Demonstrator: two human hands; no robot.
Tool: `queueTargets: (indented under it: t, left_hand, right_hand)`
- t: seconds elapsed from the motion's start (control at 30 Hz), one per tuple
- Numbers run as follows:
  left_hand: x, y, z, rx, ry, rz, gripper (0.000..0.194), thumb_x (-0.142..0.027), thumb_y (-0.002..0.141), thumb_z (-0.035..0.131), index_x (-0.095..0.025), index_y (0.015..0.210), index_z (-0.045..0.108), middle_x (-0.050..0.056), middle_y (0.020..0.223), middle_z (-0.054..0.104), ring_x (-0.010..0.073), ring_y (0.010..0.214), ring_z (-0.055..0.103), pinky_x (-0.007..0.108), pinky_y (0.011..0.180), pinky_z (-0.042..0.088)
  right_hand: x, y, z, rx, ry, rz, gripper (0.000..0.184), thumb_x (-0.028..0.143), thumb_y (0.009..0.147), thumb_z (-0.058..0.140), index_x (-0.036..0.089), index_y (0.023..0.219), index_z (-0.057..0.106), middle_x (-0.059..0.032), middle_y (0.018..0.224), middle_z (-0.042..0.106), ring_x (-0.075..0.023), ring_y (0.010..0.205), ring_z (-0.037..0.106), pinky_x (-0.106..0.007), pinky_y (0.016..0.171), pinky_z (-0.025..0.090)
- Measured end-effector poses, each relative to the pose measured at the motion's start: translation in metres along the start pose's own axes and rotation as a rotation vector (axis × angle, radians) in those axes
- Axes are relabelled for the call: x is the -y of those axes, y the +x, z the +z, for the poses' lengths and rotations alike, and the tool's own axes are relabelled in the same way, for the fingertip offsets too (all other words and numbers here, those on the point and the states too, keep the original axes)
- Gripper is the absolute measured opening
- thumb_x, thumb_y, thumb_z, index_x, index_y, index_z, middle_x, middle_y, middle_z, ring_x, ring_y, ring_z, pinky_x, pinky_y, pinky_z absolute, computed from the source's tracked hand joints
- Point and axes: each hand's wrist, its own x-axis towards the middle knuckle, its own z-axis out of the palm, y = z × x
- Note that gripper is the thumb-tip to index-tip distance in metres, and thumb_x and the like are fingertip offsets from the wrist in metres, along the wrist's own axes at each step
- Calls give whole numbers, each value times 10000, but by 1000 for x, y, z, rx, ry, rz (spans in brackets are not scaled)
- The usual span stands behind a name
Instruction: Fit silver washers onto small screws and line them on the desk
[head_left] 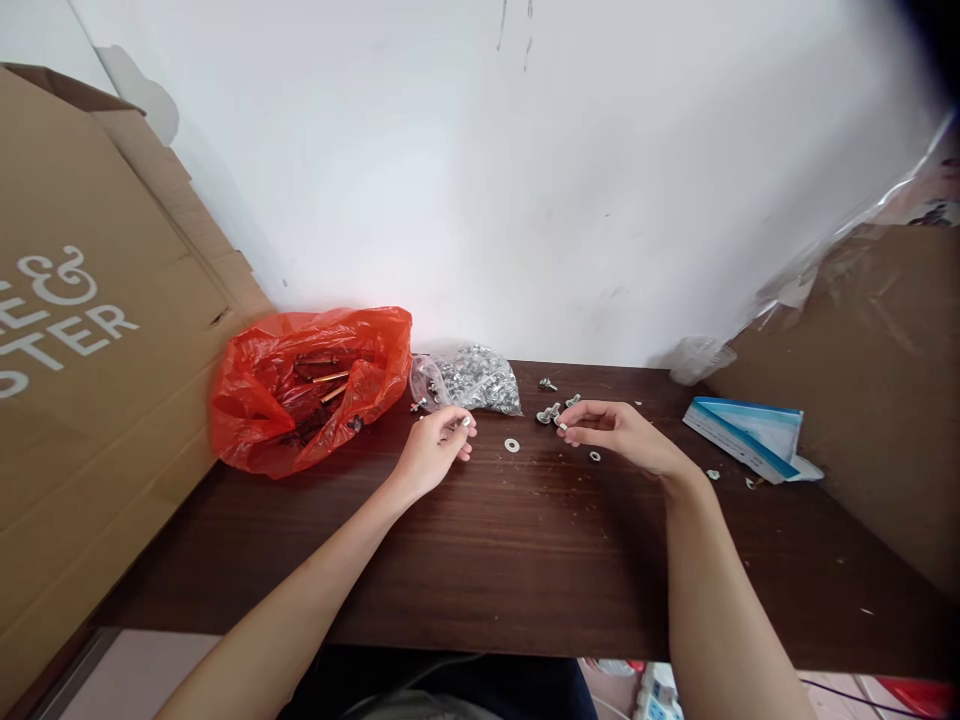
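Observation:
My left hand (pixel 435 448) rests on the dark wooden table (pixel 480 560), its fingers pinched on a small metal part, probably a bolt. My right hand (pixel 611 430) lies to the right with fingers curled, the fingertips pinching a small silvery piece beside a wing nut (pixel 547 412). A flat washer (pixel 512 444) lies on the table between the two hands. Another small washer (pixel 595 456) sits just under my right hand. A clear bag of silvery hardware (pixel 480 380) lies just beyond my left hand.
A red plastic bag (pixel 307 385) with long bolts lies at the back left. A big cardboard box (pixel 90 330) stands at the left. A blue-and-white booklet (pixel 742 425) lies at the right, beside brown cardboard and plastic wrap (pixel 862 350). A white wall closes the back.

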Motion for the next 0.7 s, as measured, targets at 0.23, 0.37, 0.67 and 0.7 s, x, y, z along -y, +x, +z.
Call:
queueTargets:
  t: [0.23,0.37,0.67,0.7]
  left_hand:
    - [1,-2,2,47,4,-41,201,-252,819,502,-127,929,614,8,641,574,88,517,541,220,526,484]
    - [-1,-3,3,58,52,-44,226,-251,811,503,-106,930,631,16,625,583,91,516,529,215,512,463]
    - [-1,-3,4,61,79,-39,232,-307,788,553,-101,835,651,19,596,587,93,505,528,203,482,446]
    - [-1,-3,4,62,78,-43,236,-315,790,551,-103,822,649,20,593,586,93,503,528,202,477,444]
  right_hand:
    - [3,7,14,68,121,-61,323,421,679,743,170,874,691,-47,778,684,-160,720,606,-314,741,483]
    - [3,10,22,52,202,-77,299,404,694,739,174,882,709,-58,795,699,-159,724,617,-307,734,499]
    - [4,22,45,-7,399,-141,218,338,720,734,179,869,720,-60,810,716,-157,750,652,-297,723,529]
    - [4,24,50,-22,404,-154,221,338,710,742,178,861,719,-61,816,717,-159,748,653,-306,727,532]
